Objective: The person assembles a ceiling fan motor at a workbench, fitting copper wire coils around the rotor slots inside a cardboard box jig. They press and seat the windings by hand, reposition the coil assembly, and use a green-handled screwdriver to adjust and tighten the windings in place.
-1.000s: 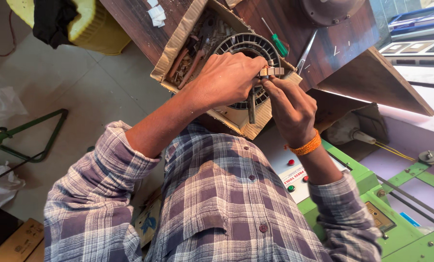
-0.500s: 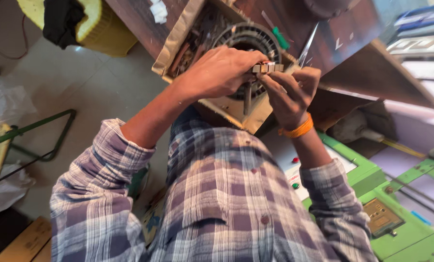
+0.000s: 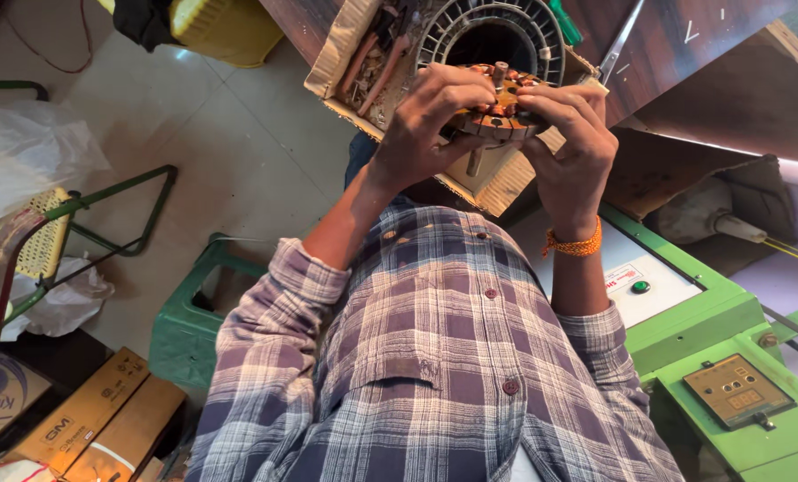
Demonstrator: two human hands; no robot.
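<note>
Plaid shirt (image 3: 434, 375) fills the bottom middle of the frame, with a green machine (image 3: 729, 357) at lower right and a green stool (image 3: 189, 326) at lower left. Up from there, both hands are wrapped around a copper-wound stator (image 3: 497, 112) with a shaft poking through it: left hand (image 3: 434, 116) gripping its left edge, right hand (image 3: 573, 147), orange band on the wrist, gripping the right. Behind it, top center, a finned metal ring (image 3: 493, 36) sits in a cardboard box (image 3: 345, 54) on the wooden desk (image 3: 685, 54), beside scissors (image 3: 618, 45).
</note>
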